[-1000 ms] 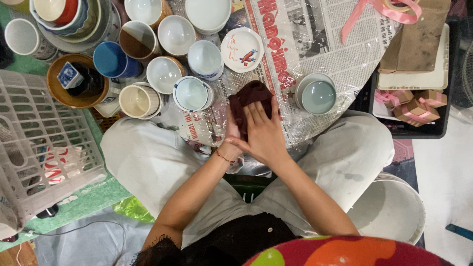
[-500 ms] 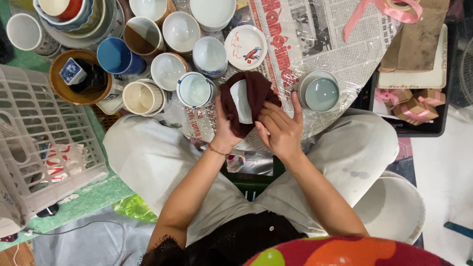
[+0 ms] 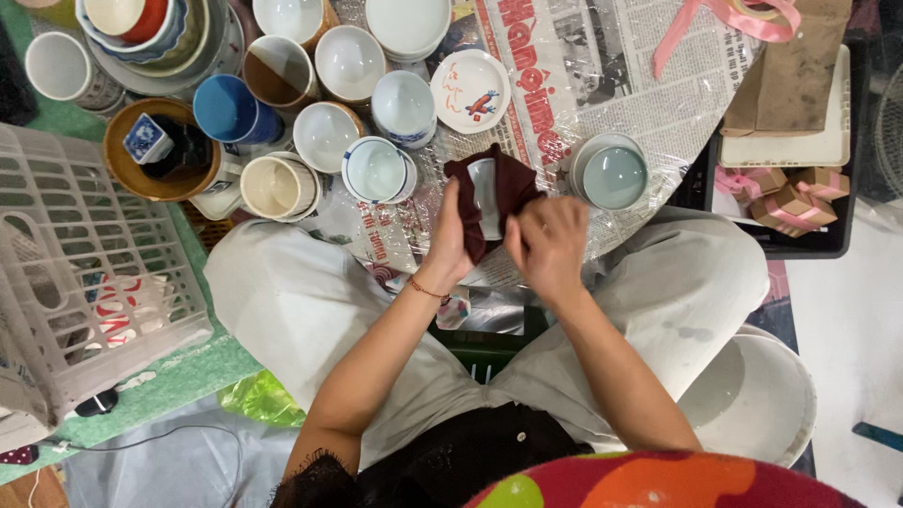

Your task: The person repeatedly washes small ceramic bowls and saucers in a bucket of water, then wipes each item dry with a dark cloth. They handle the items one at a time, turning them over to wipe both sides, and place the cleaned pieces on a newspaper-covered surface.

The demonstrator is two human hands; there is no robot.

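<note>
Both hands grip a small pale cup (image 3: pixel 486 193) swaddled in a dark maroon cloth (image 3: pixel 513 183); left hand (image 3: pixel 450 246) pinches cloth, right hand (image 3: pixel 547 246) cradles it, near the newspaper-covered desk (image 3: pixel 611 85); glazed ceramic looks fragile, slippery; hold through the soft cloth.

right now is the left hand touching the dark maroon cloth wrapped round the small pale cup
Touching. The head view shows the left hand gripping the dark maroon cloth at its left edge, fingers pressed into the fabric around the small pale cup.

Left hand (image 3: pixel 448 246) and right hand (image 3: pixel 548 246) raised together, fingers curled.
</note>
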